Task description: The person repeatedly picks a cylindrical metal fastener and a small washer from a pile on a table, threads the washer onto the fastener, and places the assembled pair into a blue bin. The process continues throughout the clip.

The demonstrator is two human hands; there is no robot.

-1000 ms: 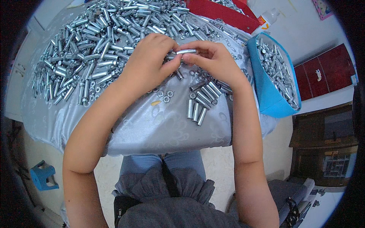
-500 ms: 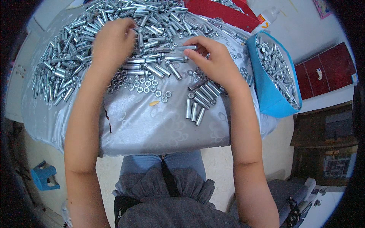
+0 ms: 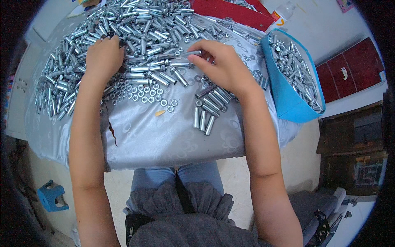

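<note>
My right hand (image 3: 224, 68) pinches one silver metal sleeve (image 3: 190, 53) by its end, just above the table. My left hand (image 3: 103, 57) lies curled, knuckles up, on the big pile of silver sleeves (image 3: 135, 29) at the upper left; whether it holds one I cannot tell. Between the hands lie loose sleeves and several small nuts (image 3: 142, 92). A short row of sleeves (image 3: 207, 109) lies side by side below my right wrist.
A silver-grey cloth (image 3: 164, 136) covers the table. A blue bin (image 3: 288, 103) full of metal parts stands at the right edge. A red flat object (image 3: 230, 10) lies at the back. A blue stool (image 3: 51, 195) sits on the floor lower left.
My left hand left the right hand and moved up and left onto the sleeve pile. My right hand stayed near the middle, still pinching a sleeve.
</note>
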